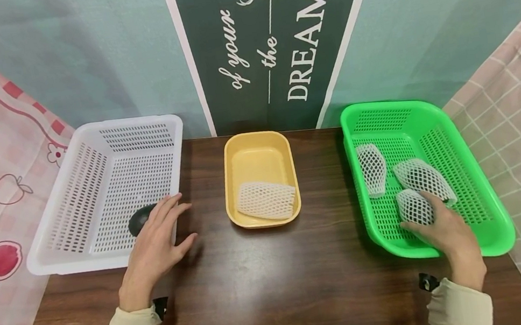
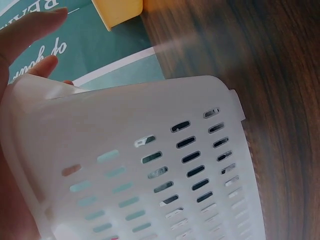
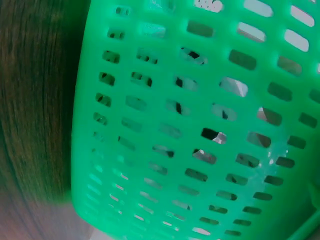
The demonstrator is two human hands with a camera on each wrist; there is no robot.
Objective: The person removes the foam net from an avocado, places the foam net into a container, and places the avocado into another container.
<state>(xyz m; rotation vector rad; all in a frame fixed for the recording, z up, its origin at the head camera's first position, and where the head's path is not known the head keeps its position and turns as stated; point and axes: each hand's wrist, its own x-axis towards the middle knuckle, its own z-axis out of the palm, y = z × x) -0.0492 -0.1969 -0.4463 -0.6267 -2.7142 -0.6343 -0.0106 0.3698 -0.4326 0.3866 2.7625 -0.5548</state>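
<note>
My left hand (image 1: 153, 246) hovers over the near right corner of the white basket (image 1: 58, 209), its fingers loosely extended and holding nothing. Beside those fingers, inside that basket, lies a smooth black oval object (image 1: 138, 221), partly covered by the hand. In the green basket (image 1: 480, 184), my right hand (image 1: 447, 232) grips a dark oval object in a white foam net (image 1: 413, 207), thumb on the near side. Two more netted dark objects lie near it, one to the left (image 1: 372, 169) and one just behind (image 1: 422, 179). Basket walls hide the held object in the right wrist view.
Between the baskets stands a yellow tray (image 1: 258, 140) with a flattened white foam net sleeve (image 1: 267, 200) in it. All three containers stand on a dark wooden table (image 1: 276, 290). Patterned cloths hang at left and right, and a lettered cloth (image 1: 275, 47) lies behind.
</note>
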